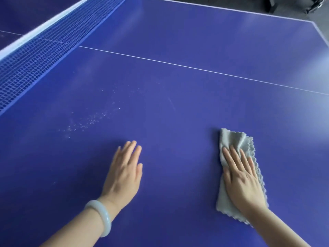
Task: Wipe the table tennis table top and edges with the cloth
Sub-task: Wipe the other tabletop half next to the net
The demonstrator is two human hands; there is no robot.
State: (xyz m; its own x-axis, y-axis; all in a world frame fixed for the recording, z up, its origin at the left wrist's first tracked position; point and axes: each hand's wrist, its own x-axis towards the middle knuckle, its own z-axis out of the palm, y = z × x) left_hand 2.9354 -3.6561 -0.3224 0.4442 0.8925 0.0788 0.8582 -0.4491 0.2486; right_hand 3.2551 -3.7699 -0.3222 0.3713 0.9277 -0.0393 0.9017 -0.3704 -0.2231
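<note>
two hands, fingers straight: right hand (243, 180) presses cloth (231, 138) onto table top (178, 104); left hand (124, 173) apparently rests flat, left.

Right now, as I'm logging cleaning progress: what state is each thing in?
table top: white specks lie unwiped near the net.
net: upright across the table.
cloth: folded, lying flat on the table top.
right hand: open, pressing flat on the cloth.
left hand: open, palm down, holding nothing.
</note>
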